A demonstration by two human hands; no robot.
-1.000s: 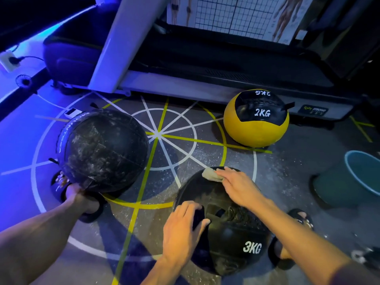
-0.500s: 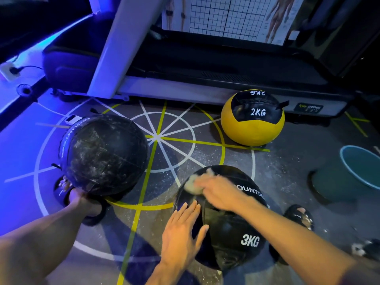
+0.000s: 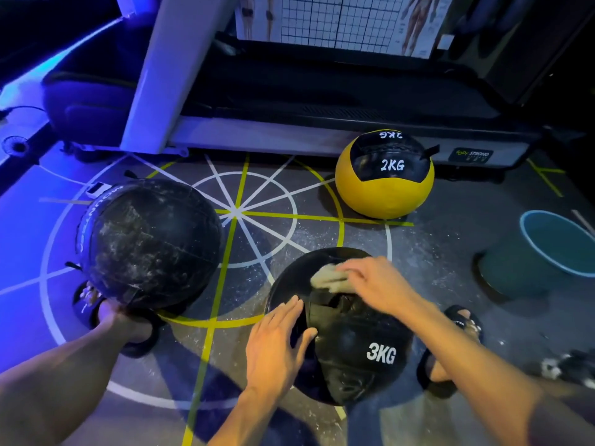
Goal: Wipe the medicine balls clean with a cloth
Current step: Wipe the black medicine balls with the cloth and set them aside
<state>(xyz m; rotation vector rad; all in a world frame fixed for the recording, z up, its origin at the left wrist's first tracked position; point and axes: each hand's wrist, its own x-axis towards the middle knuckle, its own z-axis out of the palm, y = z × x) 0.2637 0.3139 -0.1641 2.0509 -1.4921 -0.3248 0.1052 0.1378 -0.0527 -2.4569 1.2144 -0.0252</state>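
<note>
Right hand: the right hand (image 3: 378,284) lies on top of the black leather medicine ball marked 3KG (image 3: 341,326), its fingers pressing a small pale crumpled cloth (image 3: 331,280) onto the ball's upper surface; the hand is motion-blurred, so whether the fingers curl round the cloth or lie flat on it cannot be told.
Left hand: the left hand (image 3: 277,346) rests flat on the near left side of the same ball, fingers straight and spread, holding nothing, steadying it.
Where the ball is: on the dark gym floor (image 3: 434,252), between the person's two sandalled feet.
Doing the step well: I judge the bracing palm should stay firm so the ball does not roll; wipe in overlapping strokes, work the cloth into the seams and the folded flap near the top, then turn the ball to reach its underside.
Writing on this ball: "3KG" in white.
Left of it: a larger black ball smeared with whitish dust (image 3: 149,243), white lettering along its edge too curved to read; it looks unwiped.
Farther back: a yellow and black ball (image 3: 384,175), marked "2KG" twice, once upside down.
Behind: a treadmill base (image 3: 289,136) with a plate reading "STRONG".
Right: a teal plastic bucket (image 3: 547,252).
</note>
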